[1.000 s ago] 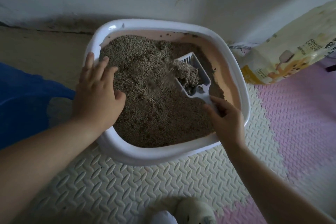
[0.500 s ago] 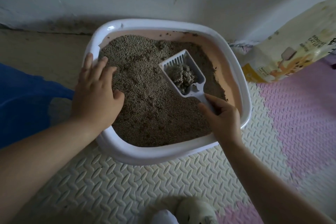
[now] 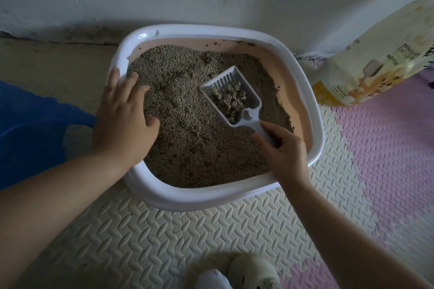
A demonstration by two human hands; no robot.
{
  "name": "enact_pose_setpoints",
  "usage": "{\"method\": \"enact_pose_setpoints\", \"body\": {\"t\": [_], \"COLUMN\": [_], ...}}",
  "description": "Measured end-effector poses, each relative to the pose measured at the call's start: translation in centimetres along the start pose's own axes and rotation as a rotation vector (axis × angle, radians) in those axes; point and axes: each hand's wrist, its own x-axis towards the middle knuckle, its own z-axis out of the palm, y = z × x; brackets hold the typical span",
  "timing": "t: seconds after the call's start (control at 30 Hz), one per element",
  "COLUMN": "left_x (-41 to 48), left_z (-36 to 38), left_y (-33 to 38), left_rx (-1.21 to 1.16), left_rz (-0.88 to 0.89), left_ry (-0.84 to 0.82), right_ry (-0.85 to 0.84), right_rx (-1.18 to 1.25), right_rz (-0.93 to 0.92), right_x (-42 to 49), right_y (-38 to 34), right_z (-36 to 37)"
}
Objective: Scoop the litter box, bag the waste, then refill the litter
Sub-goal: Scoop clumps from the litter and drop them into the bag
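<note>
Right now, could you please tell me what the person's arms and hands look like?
Both arms are bare as far as the frame shows, with no sleeves. The left hand and right hand wear no gloves; no ring, watch or bracelet shows.

Scoop (image 3: 254, 103) now clear of the litter (image 3: 187, 143), only clumps (image 3: 231, 99) inside.

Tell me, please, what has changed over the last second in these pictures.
The scoop, held at its handle by the right hand, rose out of the litter, levelled and shifted slightly left; loose grains sifted out, leaving clumps in it. Nothing was grasped or released. The left hand stayed on the left rim of the litter box; the litter bag did not move.
</note>
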Motion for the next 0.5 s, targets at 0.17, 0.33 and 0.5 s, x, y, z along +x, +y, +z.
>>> {"method": "enact_pose_setpoints", "body": {"t": [0.17, 0.33, 0.5], "left_x": [-0.03, -0.03, 0.02], "left_z": [0.02, -0.10, -0.17], "left_y": [0.03, 0.01, 0.02], "left_rx": [0.000, -0.009, -0.004], "left_rz": [-0.012, -0.007, -0.008], "left_ry": [0.001, -0.009, -0.021], "right_ry": [0.009, -0.001, -0.017], "right_rx": [0.012, 0.019, 0.042], "right_rz": [0.001, -0.008, -0.004], "right_x": [-0.02, -0.06, -0.12], "right_y": [0.05, -0.03, -0.02], "right_z": [0.03, 0.06, -0.07]}}
